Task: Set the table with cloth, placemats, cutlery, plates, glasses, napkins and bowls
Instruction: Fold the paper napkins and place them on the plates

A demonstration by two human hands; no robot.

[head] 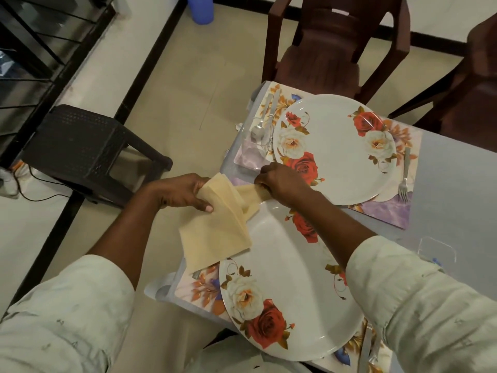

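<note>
Your left hand [183, 193] has a clenched grip on a stack of pale yellow napkins [217, 227], thumb on top, held at the bench's left edge over the near plate [290, 292]. Your right hand [279, 181] pinches one napkin [251, 193] and draws it off the stack toward the far setting.

Step in hand, as I read it: napkins. Cloth, placemats, plates and cutlery look done at both places; no bowls in view.

Next move probably calls for peeling that single sheet clean without dragging the rest, then laying it flat by the far plate [333, 149], likely on the far placemat [390, 211].

Napkins look thin, square, soft, fanned slightly apart in your hold. The glass [254, 146] sits just left of the far plate with a spoon [259, 125] beside it; fork [404, 175] lies on the right. Watch the glass.
</note>
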